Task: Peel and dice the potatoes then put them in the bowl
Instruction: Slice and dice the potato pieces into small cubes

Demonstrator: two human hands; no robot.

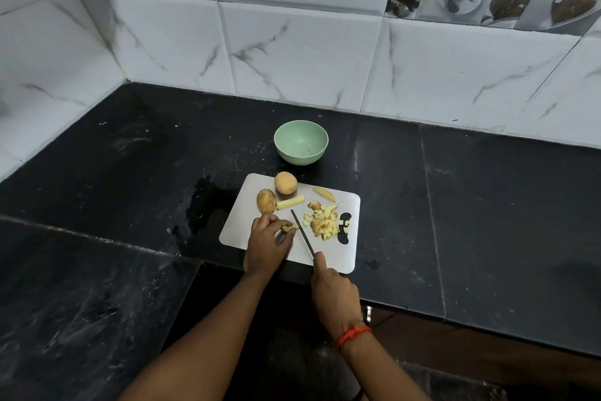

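On the cutting board (344,257) the left hand (268,238) has its grip pinching a potato piece (288,227), the right hand (331,290) has its grip curled round the knife (302,233), diced potato (322,222) lies at the blade's three o'clock, and the green bowl (301,142) stands on the surface (455,189) at the board's twelve o'clock.

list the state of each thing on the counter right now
bowl: upright, empty
round potato: whole, unpeeled
second potato: looks partly peeled
potato strip: peeled, not diced
pile: diced bits mixed with peels
knife: blade on the board
left hand: pinches a potato piece beside the blade
right hand: grips the knife handle
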